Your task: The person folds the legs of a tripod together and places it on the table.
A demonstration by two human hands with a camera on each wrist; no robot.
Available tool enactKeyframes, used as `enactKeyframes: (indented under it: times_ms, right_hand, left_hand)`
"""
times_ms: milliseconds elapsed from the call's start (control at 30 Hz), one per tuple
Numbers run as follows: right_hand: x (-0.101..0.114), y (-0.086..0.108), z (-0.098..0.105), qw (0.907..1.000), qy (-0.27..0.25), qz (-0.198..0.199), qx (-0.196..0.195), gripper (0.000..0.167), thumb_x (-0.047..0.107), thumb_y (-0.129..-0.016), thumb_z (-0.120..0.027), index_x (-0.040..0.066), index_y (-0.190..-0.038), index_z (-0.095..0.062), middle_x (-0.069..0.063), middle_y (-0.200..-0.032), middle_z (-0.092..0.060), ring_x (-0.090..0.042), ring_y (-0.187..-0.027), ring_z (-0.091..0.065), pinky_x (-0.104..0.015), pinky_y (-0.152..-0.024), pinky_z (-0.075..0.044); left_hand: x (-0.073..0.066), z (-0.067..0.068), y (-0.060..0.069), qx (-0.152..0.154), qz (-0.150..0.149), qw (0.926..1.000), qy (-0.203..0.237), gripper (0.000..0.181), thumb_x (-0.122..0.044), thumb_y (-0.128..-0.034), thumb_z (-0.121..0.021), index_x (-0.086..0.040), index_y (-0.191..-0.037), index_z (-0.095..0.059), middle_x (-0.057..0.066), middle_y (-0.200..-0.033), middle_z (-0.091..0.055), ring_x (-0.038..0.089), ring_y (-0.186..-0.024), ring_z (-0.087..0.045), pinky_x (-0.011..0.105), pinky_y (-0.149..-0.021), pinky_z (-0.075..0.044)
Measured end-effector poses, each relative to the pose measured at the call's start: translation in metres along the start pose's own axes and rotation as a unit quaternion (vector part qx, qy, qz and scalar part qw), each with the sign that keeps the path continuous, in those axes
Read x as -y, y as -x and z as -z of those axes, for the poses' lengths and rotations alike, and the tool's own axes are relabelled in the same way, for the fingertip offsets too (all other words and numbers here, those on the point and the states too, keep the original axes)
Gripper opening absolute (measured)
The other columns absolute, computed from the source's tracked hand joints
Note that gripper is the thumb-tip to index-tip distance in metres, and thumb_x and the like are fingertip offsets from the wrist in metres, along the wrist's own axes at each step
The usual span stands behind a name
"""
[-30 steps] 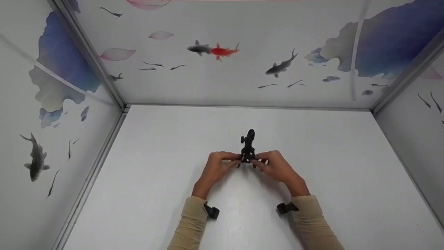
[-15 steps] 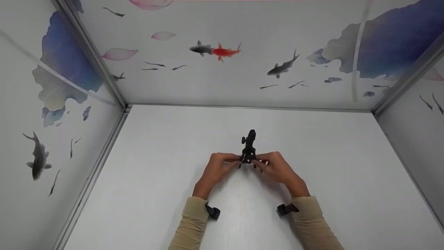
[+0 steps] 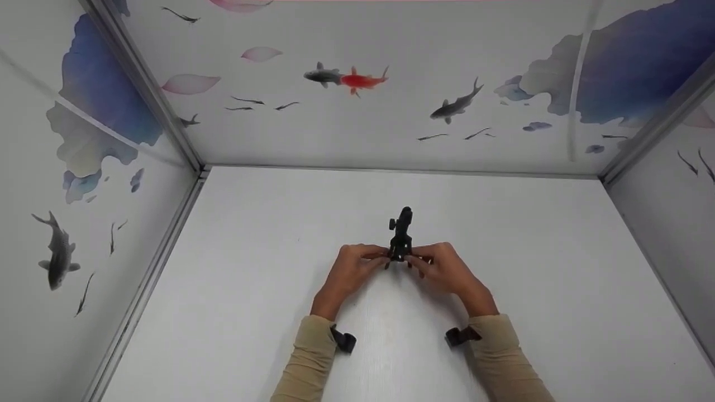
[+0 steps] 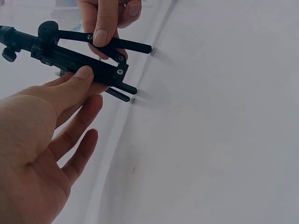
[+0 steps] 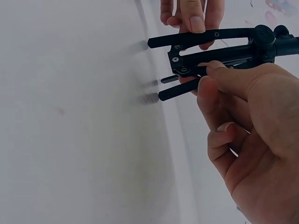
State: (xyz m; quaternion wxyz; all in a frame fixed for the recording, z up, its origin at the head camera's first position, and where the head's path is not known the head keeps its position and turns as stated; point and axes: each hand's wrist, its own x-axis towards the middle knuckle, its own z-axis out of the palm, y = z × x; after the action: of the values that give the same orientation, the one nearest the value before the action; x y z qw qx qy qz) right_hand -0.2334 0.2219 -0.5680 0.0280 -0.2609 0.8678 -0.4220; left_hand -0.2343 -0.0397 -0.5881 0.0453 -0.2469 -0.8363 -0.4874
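Observation:
A small black tripod [image 3: 400, 229] is upright on or just over the white table, with a knob on its left side. My left hand [image 3: 349, 272] pinches its lower part from the left, thumb and fingers at a leg. From the other side my right hand [image 3: 447, 269] pinches it likewise. In the left wrist view the tripod [image 4: 70, 58] shows its legs spread only a little, joined to the centre by hinged links. The right wrist view has the leg tips of the tripod [image 5: 184, 86] close to the table; whether all touch it is unclear.
The white table [image 3: 257, 212] is bounded by a back wall [image 3: 357, 134] and side walls printed with fish and blue leaves. Metal frame strips [image 3: 151, 279] run along the edges. A black wrist camera [image 3: 343, 339] sits at the left cuff, another wrist camera [image 3: 461, 336] at the right.

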Motion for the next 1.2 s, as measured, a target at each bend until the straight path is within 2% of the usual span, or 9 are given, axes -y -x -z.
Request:
enactKeyframes:
  times_ms: [167,400,667,833,933,1033,1200]
  right_hand:
    - [0.0008,-0.0003,0.0000,1.0000,-0.005,-0.006,0.003,0.019,0.012,-0.106,-0.071,0.016,-0.118,-0.085,-0.008,-0.080,-0.079,-0.004,-0.058,-0.062,-0.022,-0.052,-0.049]
    - [0.0018,0.0006,0.0002,1.0000,-0.005,-0.003,0.005,0.020,0.012,-0.107,-0.070,0.014,-0.120,-0.085,-0.010,-0.077,-0.078,-0.003,-0.055,-0.058,-0.020,-0.049,-0.043]
    - [0.0026,0.0014,-0.0025,0.9998,-0.021,-0.005,0.003,0.021,0.012,-0.107,-0.070,0.017,-0.122,-0.084,-0.011,-0.086,-0.081,0.000,-0.051,-0.051,-0.018,-0.048,-0.039]
    - [0.0006,0.0017,-0.0032,0.9998,-0.019,0.003,0.003,0.021,0.014,-0.107,-0.070,0.018,-0.121,-0.085,-0.010,-0.076,-0.077,0.000,-0.052,-0.051,-0.019,-0.048,-0.039]
    - [-0.0001,0.0012,-0.0023,0.9998,-0.018,0.005,0.013,0.021,0.015,-0.107,-0.070,0.018,-0.122,-0.084,-0.010,-0.072,-0.075,-0.001,-0.054,-0.056,-0.020,-0.050,-0.044]
    - [-0.0010,0.0000,-0.0001,0.9996,-0.015,0.006,0.024,0.021,0.015,-0.107,-0.071,0.016,-0.124,-0.083,-0.009,-0.081,-0.080,-0.006,-0.058,-0.064,-0.022,-0.055,-0.049]
    - [-0.0041,0.0001,0.0045,0.9997,-0.008,0.000,0.024,0.022,0.015,-0.103,-0.076,0.016,-0.123,-0.083,-0.006,-0.111,-0.084,-0.010,-0.064,-0.071,-0.025,-0.061,-0.058]
  left_hand:
    - [-0.0018,-0.0002,-0.0002,-0.006,-0.011,0.9999,-0.010,0.020,-0.021,-0.0991,-0.079,-0.014,-0.117,-0.085,0.000,-0.113,-0.084,0.015,-0.105,-0.079,0.031,-0.094,-0.062]
    - [-0.0031,-0.0020,-0.0010,-0.015,-0.007,0.9995,-0.027,0.019,-0.022,-0.0977,-0.080,-0.014,-0.113,-0.086,0.001,-0.106,-0.085,0.014,-0.096,-0.078,0.028,-0.086,-0.062]
    - [-0.0040,-0.0056,-0.0020,-0.027,-0.012,0.9991,-0.029,0.016,-0.020,-0.0968,-0.081,-0.014,-0.110,-0.087,0.001,-0.101,-0.085,0.013,-0.091,-0.077,0.026,-0.082,-0.061]
    - [-0.0065,-0.0049,-0.0020,-0.023,-0.008,0.9992,-0.033,0.015,-0.020,-0.0970,-0.082,-0.014,-0.109,-0.088,0.000,-0.102,-0.085,0.013,-0.091,-0.077,0.027,-0.083,-0.062]
    - [-0.0069,-0.0027,-0.0015,-0.015,-0.004,0.9991,-0.039,0.014,-0.020,-0.0971,-0.082,-0.016,-0.110,-0.088,-0.001,-0.103,-0.085,0.012,-0.093,-0.078,0.028,-0.085,-0.062]
    - [-0.0073,-0.0004,-0.0010,-0.010,-0.005,0.9986,-0.051,0.015,-0.021,-0.0974,-0.082,-0.016,-0.110,-0.088,-0.002,-0.104,-0.085,0.012,-0.095,-0.079,0.029,-0.086,-0.062]
    - [-0.0087,0.0004,-0.0009,-0.005,-0.008,0.9978,-0.066,0.017,-0.022,-0.0984,-0.081,-0.016,-0.113,-0.087,-0.003,-0.105,-0.085,0.013,-0.099,-0.079,0.031,-0.090,-0.061]
